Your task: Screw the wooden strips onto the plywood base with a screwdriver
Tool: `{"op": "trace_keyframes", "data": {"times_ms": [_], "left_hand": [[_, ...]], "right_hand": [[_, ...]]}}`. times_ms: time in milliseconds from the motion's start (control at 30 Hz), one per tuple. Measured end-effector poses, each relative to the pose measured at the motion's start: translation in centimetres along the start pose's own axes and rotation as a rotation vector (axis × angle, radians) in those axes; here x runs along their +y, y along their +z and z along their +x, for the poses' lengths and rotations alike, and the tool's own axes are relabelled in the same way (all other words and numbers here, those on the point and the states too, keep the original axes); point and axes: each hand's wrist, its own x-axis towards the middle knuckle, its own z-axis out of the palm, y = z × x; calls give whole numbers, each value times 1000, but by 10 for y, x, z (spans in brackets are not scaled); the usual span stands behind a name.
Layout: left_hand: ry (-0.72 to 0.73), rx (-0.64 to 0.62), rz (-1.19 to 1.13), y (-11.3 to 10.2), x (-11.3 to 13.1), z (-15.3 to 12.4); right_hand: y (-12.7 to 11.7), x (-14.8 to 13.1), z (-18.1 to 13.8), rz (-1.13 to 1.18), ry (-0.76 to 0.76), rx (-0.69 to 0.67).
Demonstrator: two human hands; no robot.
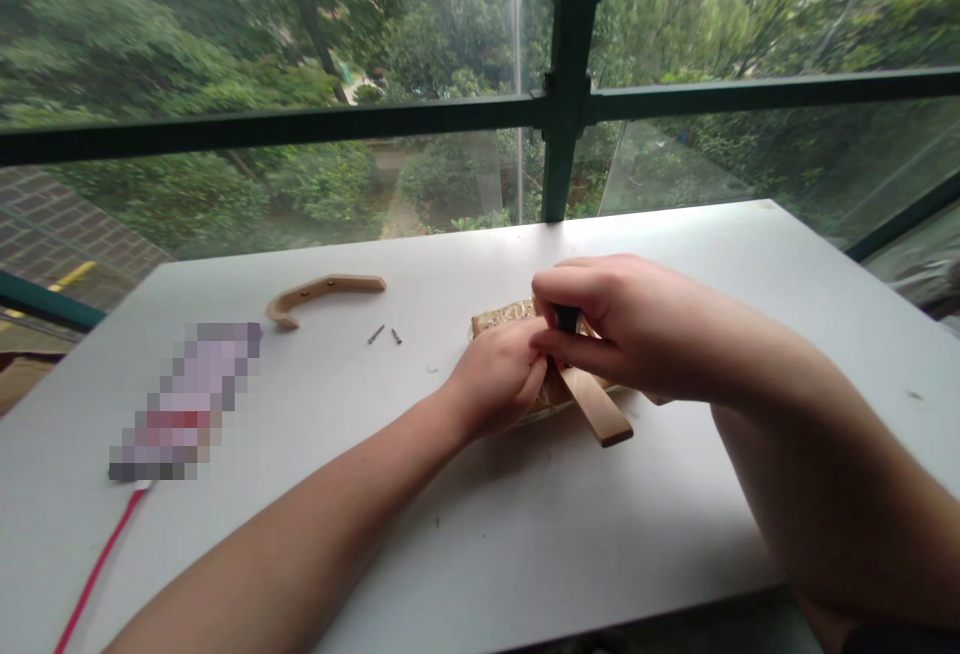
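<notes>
A black handle (567, 318), which looks like a screwdriver's, points upward in the closed fingers of my right hand (600, 319). Its lower end is hidden by my hands. My left hand (501, 374) is curled at the near end of the tool, its fingers pinched against a flat wooden strip (598, 408). The strip slants toward me, its rounded end jutting past the edge of what lies below. Under both hands is a brownish block in shiny clear wrapping (504, 315), mostly covered. Where the strip meets the block is hidden.
A curved wooden hook (322, 287) with two holes lies at the back left of the white table (420, 554). Near it are two loose screws (396, 336). A blurred purple item (187, 394) with a red cord (101, 569) lies at left. Green-framed windows (566, 84) stand behind.
</notes>
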Motion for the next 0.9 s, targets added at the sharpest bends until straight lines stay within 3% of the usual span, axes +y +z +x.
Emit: {"op": "trace_keyframes", "data": {"times_ms": [233, 467, 600, 700, 900], "left_hand": [[15, 18, -90, -1, -3, -2], [43, -10, -142, -4, -2, -3], [27, 44, -130, 0, -5, -5], [2, 102, -139, 3, -7, -5], [51, 68, -137, 0, -6, -4]], "right_hand": [[5, -2, 3, -179, 208, 189], [5, 0, 4, -271, 260, 249], [8, -3, 6, -219, 222, 225], [10, -10, 6, -122, 130, 126], [-6, -8, -11, 89, -103, -45]]}}
